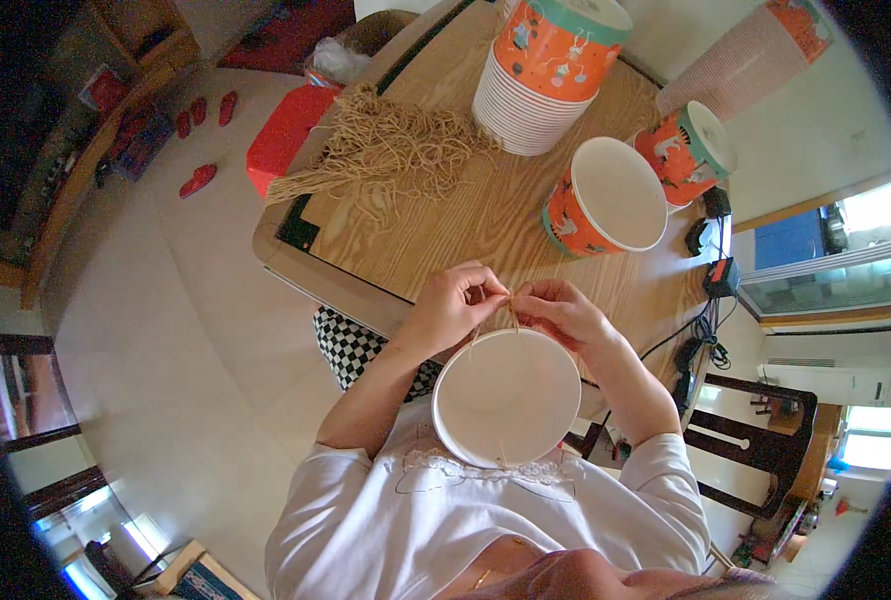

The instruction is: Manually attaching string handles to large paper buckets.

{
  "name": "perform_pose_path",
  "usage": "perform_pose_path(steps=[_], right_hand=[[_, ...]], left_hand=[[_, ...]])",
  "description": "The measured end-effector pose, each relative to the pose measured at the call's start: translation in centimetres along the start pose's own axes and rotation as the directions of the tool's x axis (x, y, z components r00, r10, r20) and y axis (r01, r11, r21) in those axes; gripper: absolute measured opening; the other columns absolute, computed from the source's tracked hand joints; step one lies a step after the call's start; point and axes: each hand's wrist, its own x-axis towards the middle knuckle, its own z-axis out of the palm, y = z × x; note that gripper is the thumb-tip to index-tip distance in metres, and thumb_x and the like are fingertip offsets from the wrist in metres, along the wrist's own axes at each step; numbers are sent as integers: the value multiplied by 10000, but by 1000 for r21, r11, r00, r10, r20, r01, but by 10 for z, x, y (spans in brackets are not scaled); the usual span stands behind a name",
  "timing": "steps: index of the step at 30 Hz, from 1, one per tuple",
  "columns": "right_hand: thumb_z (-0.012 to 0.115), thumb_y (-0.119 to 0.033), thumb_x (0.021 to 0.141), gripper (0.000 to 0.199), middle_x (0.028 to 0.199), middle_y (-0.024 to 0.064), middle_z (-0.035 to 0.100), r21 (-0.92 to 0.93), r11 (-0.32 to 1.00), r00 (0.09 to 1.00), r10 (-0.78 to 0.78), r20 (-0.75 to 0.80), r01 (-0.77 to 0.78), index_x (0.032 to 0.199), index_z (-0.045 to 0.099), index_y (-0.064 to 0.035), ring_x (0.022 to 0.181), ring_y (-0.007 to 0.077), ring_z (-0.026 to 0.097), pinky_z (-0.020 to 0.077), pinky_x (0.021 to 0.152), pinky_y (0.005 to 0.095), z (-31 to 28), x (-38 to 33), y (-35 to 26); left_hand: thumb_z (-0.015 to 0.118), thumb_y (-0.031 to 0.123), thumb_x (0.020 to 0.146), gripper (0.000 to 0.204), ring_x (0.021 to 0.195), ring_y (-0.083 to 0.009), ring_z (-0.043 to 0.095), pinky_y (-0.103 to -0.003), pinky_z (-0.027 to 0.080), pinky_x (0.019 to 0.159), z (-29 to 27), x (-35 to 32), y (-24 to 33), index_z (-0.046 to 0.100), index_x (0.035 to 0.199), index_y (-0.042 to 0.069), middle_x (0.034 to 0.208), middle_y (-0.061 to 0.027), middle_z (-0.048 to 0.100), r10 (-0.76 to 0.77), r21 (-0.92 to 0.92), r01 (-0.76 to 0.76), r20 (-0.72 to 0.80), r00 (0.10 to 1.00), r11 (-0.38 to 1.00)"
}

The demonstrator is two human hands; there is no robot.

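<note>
A white-lined paper bucket (505, 400) rests against my front, its round mouth facing up. At its far rim, my left hand (453, 305) pinches a thin tan twine (513, 318) between thumb and fingers. My right hand (563, 315) is closed on the same twine, its fingertips meeting those of the left. Strands hang from the pinch down to the bucket's rim. A small bit of twine shows at the near inside wall. The fingertips cover the exact shape of the twine where they meet.
On the wooden table (365, 240) lies a heap of tan twine lengths (395, 150). Beyond my right hand stands an orange patterned paper bucket (615, 195); nested bucket stacks (535, 100) rise behind. Black cables (705, 325) run along the right edge. A red stool (287, 135) stands beyond the left edge.
</note>
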Motion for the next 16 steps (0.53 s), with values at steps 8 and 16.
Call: perform_pose_path(steps=[8,16], right_hand=[[612,-146,819,133,688,-2,565,-59,998,994,-22,105,28,776,594,-21,627,58,523,413,535,194,2,-6,-4],[619,-115,802,114,700,-14,559,-78,997,991,26,129,-16,767,579,-13,646,46,509,403,564,189,9,-17,-14]], left_hand=[[662,59,745,62,556,-80,514,-224,407,507,1,0,-5,616,745,17,678,-20,539,20,-20,-20,-12,1000,1000],[674,94,742,82,560,-73,503,-224,409,520,-9,-3,-1,625,743,28,701,7,559,-57,31,58,-42,997,998]])
